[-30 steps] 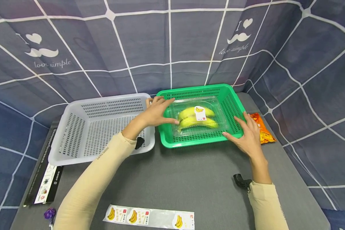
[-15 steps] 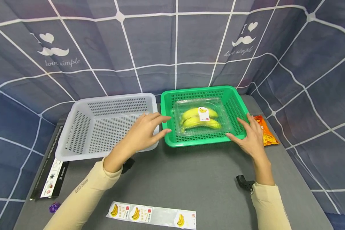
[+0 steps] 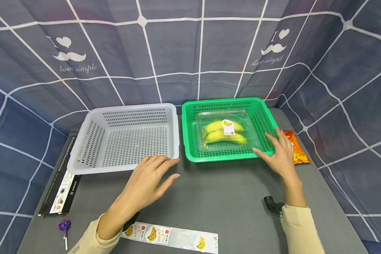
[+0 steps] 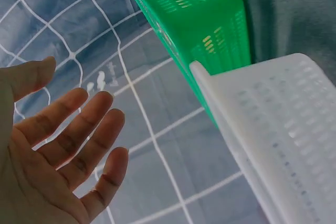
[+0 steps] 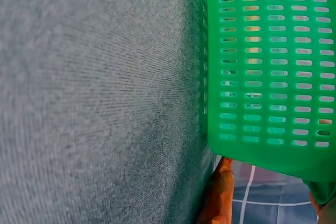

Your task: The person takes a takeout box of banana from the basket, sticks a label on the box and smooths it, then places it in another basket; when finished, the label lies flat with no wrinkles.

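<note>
My right hand (image 3: 280, 155) rests at the near right corner of the green plastic basket (image 3: 222, 158), thumb by the front rim and fingers spread over the right rim. Inside the basket lies a clear plastic clamshell box (image 3: 252, 139) with bananas (image 3: 223, 137) in it and a banana sticker (image 3: 228, 127) on its lid. My left hand (image 3: 149, 180) hovers over the table just in front of the grey-white basket (image 3: 124, 171), holding nothing, its fingers loosely spread. In the left wrist view, that palm (image 4: 47, 177) faces the camera, apart from both baskets.
A strip of banana stickers (image 3: 181, 237) lies near the front edge. Left of it are a purple-wrapped lollipop (image 3: 64, 225) and a long black box (image 3: 58, 180). An orange snack packet (image 3: 298, 150) sits right of the green basket. Patterned grey cloth (image 3: 171, 46) hangs behind.
My left hand has let go of the area by the green basket's left rim and come back towards me over the table. My right hand stays at the basket's corner; the head view has shifted slightly.
</note>
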### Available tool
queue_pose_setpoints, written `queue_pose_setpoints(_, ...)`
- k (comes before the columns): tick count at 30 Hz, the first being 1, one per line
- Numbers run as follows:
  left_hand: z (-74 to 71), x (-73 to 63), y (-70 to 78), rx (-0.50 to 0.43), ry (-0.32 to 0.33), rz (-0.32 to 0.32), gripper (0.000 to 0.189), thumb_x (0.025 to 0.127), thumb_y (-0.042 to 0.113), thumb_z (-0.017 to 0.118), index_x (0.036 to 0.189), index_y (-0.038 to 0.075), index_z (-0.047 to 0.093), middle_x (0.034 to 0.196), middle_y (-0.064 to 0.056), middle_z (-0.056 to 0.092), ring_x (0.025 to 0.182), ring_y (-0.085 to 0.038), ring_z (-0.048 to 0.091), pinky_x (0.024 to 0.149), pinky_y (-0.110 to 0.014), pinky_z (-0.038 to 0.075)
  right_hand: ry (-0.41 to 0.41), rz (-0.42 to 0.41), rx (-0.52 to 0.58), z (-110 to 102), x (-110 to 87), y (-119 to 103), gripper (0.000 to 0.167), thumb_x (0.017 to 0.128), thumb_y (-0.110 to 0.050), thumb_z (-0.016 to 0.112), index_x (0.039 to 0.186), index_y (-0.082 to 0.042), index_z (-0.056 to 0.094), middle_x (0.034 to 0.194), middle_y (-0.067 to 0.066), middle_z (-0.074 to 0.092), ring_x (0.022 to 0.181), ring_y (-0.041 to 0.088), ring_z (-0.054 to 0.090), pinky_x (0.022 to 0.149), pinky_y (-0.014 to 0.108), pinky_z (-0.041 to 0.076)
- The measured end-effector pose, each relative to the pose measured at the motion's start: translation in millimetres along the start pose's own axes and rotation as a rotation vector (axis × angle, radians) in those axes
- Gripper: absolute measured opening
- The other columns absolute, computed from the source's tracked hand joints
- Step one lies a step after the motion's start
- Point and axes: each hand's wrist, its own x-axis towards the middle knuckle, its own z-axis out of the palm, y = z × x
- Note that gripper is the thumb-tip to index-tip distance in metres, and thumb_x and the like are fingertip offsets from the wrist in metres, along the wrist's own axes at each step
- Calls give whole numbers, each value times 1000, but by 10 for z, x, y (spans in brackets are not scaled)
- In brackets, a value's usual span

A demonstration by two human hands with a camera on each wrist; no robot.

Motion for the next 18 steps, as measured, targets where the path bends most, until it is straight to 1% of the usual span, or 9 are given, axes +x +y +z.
queue_pose_setpoints(3, 4, -125, -38, -3, 16, -44, 37, 90, 36, 68, 121, 15, 67, 105, 1, 68, 98, -19, 63, 82, -38, 46, 6, -9, -1, 8, 7, 27, 79, 79, -53, 74, 141, -8, 52, 160, 18, 23, 144, 47, 20, 109, 70, 13)
queue_pose_setpoints(8, 20, -304, -111, 12, 44, -99, 37, 91, 36, 67, 120, 14, 68, 104, 0, 68, 95, -20, 63, 78, -37, 45, 34, -52, 0, -7, 17, 100, 76, 80, -54, 73, 139, -9, 54, 159, 21, 25, 145, 45, 21, 110, 68, 14)
queue_pose_setpoints(14, 21, -466, -168, 23, 65, -150, 39, 87, 32, 72, 120, 12, 68, 104, -1, 68, 92, -21, 62, 80, -38, 44, 66, -132, 2, -87, -27, 196, 72, 81, -47, 76, 139, -10, 54, 158, 22, 28, 145, 44, 23, 111, 66, 17)
queue_pose_setpoints(18, -20, -576, -192, 25, 86, -180, 42, 84, 28, 74, 122, 10, 67, 107, -4, 68, 95, -23, 62, 82, -38, 43, 79, -203, -28, -146, -119, 204, 72, 81, -45, 76, 139, -9, 54, 156, 21, 31, 144, 46, 26, 111, 66, 20)
